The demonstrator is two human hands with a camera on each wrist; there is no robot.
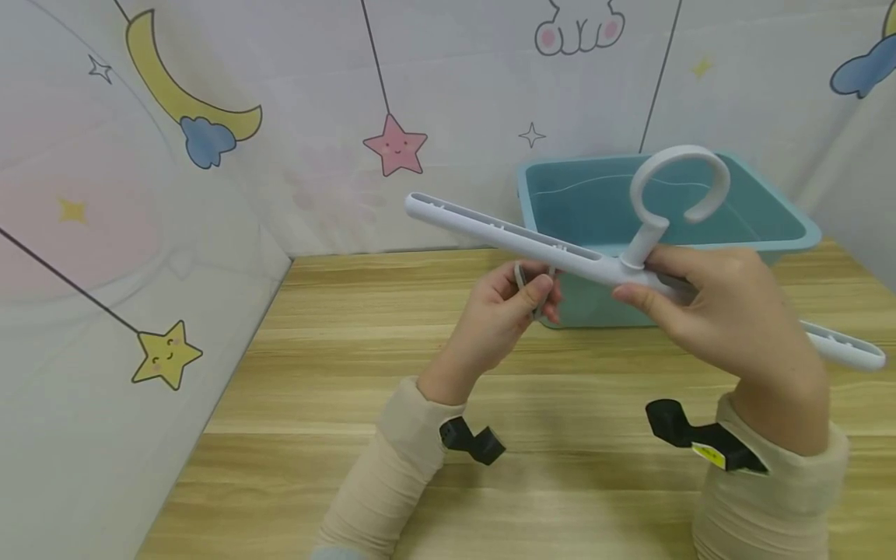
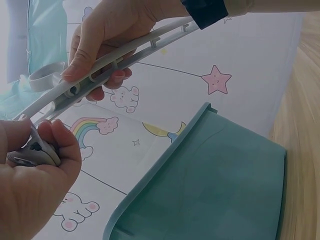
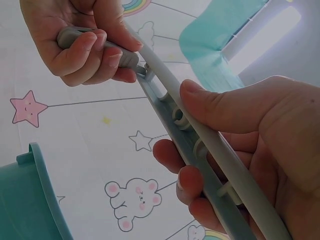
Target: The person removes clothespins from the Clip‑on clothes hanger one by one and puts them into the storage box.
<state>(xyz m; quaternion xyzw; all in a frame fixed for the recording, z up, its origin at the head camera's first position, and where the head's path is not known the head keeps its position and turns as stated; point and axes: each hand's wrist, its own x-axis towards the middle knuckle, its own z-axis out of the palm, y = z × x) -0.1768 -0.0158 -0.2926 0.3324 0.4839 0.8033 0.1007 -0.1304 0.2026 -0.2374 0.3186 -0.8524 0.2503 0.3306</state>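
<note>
A white clothes hanger with a round open hook is held tilted above the table, its left end higher. My right hand grips the bar just beside the hook's base, thumb in front and fingers behind. Below the left part of the bar, my left hand pinches a grey clothes peg. The right wrist view shows the peg's tip at the slotted underside of the hanger, where small pegs and rings line the groove. Whether the peg is fastened there I cannot tell.
A blue-green plastic bin stands on the wood-grain table, behind the hanger and close to the back wall. Patterned cloth with stars and a moon covers the back and left side.
</note>
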